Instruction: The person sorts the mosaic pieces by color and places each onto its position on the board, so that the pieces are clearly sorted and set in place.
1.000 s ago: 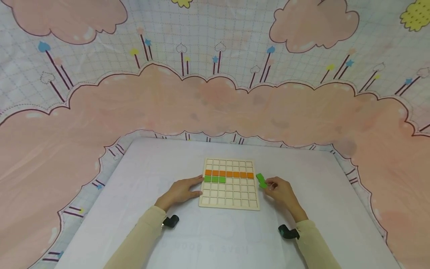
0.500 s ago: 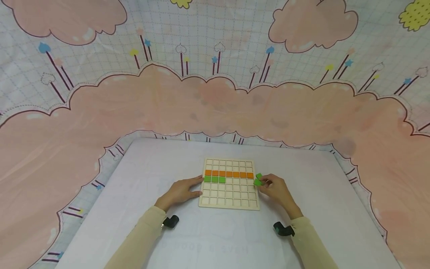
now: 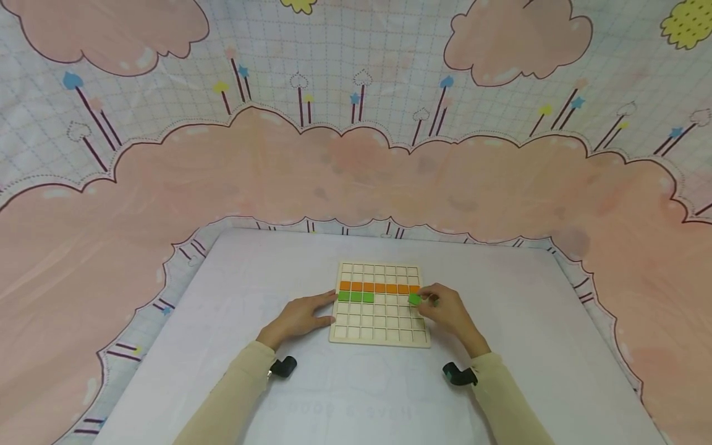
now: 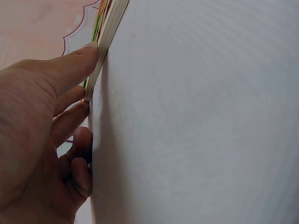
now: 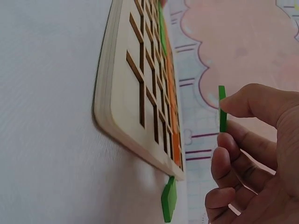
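A wooden grid board (image 3: 379, 337) lies on the table, with a full row of orange tiles (image 3: 374, 288) and three green tiles (image 3: 356, 297) at the left of the row below it. My left hand (image 3: 297, 315) rests against the board's left edge, fingers extended; the left wrist view shows its thumb (image 4: 77, 65) at the board's side. Between thumb and forefinger, my right hand (image 3: 447, 309) pinches a green tile (image 5: 222, 108) over the right end of the green row. Another green tile (image 5: 169, 199) lies just off the board's edge, mostly hidden by the right hand in the head view.
A white table (image 3: 356, 389) spreads around the board. Behind and beside it hangs a patterned cloth (image 3: 356, 179) with pink clouds. Black wrist cameras sit at the left wrist (image 3: 284, 366) and right wrist (image 3: 460, 374).
My right hand has moved left with the green tile, from beside the board to above its right side. The other green tile stays off the edge. The left hand has not moved.
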`<state>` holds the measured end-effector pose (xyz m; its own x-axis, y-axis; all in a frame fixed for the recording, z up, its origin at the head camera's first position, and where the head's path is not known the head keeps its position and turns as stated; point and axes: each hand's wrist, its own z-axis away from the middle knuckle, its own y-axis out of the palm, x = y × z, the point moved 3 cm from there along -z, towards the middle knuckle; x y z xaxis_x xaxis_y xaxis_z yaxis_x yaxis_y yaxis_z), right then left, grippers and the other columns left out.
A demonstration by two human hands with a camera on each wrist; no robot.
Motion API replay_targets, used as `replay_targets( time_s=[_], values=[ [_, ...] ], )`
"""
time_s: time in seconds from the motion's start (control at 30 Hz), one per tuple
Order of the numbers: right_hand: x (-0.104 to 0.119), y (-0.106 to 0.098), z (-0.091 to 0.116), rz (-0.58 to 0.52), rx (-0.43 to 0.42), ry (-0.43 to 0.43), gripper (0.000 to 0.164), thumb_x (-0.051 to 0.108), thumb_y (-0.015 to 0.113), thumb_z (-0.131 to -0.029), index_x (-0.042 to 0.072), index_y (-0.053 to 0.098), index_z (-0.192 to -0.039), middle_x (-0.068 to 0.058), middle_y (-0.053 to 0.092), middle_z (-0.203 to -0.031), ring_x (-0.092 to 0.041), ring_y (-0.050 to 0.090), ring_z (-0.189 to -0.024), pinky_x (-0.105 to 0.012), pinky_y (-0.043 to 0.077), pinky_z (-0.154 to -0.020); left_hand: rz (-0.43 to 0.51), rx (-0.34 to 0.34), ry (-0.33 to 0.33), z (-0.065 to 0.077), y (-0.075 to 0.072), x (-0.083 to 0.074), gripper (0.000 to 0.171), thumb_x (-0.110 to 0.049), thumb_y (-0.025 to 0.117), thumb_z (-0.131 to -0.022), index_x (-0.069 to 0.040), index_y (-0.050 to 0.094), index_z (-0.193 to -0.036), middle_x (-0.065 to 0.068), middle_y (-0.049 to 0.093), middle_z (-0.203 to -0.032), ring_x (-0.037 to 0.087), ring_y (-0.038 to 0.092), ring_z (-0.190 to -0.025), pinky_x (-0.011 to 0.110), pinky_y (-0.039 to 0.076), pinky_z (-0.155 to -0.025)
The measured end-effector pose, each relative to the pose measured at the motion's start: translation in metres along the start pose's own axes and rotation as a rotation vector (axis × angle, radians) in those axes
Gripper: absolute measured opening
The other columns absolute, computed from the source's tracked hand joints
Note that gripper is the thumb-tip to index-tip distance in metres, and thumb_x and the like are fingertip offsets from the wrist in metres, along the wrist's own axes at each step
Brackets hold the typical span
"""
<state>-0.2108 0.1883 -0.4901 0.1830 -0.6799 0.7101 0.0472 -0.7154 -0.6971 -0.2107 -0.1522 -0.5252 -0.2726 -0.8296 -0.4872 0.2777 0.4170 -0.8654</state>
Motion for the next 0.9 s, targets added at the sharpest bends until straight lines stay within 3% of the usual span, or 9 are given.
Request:
replay_targets(
  time_s=[0.5,0.9],
  values=[
    [0.011,0.022,-0.014,-0.035,0.068,-0.099,0.028,0.009,0.069,-0.079,0.004,0.072,-0.106,-0.006,0.068,-0.096,-0.015,0.055,-0.081,-0.023,0.046,-0.066,-0.007,-0.001,0.014,0.001,0.0,-0.001,0.063,-0.045,0.067,-0.091,-0.028,0.046,-0.148,-0.008,0.039,-0.157,0.026,0.041,-0.144,0.051,0.035,-0.118],
    [0.024,0.038,-0.029,0.055,0.092,-0.149,0.027,0.012,0.07,-0.08,0.007,0.074,-0.105,-0.002,0.069,-0.094,-0.011,0.055,-0.079,-0.023,0.049,-0.069,-0.009,0.003,0.005,0.001,-0.001,-0.002,0.063,-0.044,0.067,-0.09,-0.029,0.046,-0.147,-0.01,0.039,-0.157,0.025,0.041,-0.144,0.049,0.035,-0.118]
  ],
)
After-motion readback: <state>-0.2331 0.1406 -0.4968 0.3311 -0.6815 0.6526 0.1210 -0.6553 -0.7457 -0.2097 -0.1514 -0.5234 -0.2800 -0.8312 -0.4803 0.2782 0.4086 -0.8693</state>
